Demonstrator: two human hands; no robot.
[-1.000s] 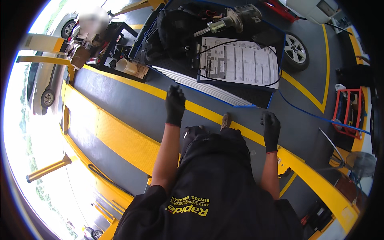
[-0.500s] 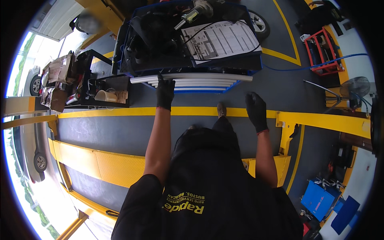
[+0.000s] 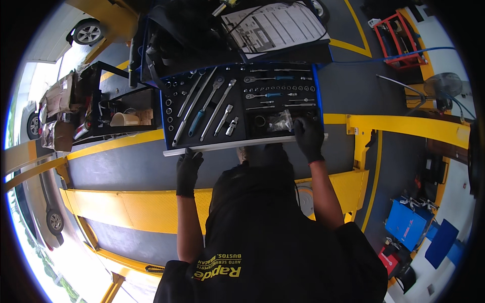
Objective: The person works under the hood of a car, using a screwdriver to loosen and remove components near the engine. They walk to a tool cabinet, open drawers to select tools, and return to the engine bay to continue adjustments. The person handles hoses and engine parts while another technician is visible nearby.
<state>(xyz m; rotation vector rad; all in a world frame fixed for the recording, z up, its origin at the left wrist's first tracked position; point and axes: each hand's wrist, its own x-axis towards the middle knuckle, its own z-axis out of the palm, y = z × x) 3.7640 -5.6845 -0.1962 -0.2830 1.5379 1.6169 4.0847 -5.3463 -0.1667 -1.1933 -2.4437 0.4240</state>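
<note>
Two gloved hands are at the front of a tool-cabinet drawer [image 3: 222,148], which stands open just ahead of the body. The left hand [image 3: 189,171] has its fingers loosely bent, tips at the left end of the silvery front lip; whether they hook it or only rest there, I cannot tell. The right hand [image 3: 309,134] reaches over the lip's right end, fingers partly curled just beside a clear plastic bag [image 3: 281,121] of small parts; its fingertips are hidden, so any hold cannot be told

Full of steel, the drawer should feel rigid and heavy, best held by the lip near both ends for an even pull. The bag looks light, soft and slippery, so pinching a loose fold should serve. Farther in, the large blue-handled ratchet [image 3: 197,122] should be stiff and weighty, best taken by its grip; the chrome sockets [image 3: 169,111] are probably slick and apt to roll

Beyond, a printed checklist [image 3: 275,30] lies on the cabinet top, thin and easily creased, with a wheel [image 3: 318,10] partly visible behind
</note>
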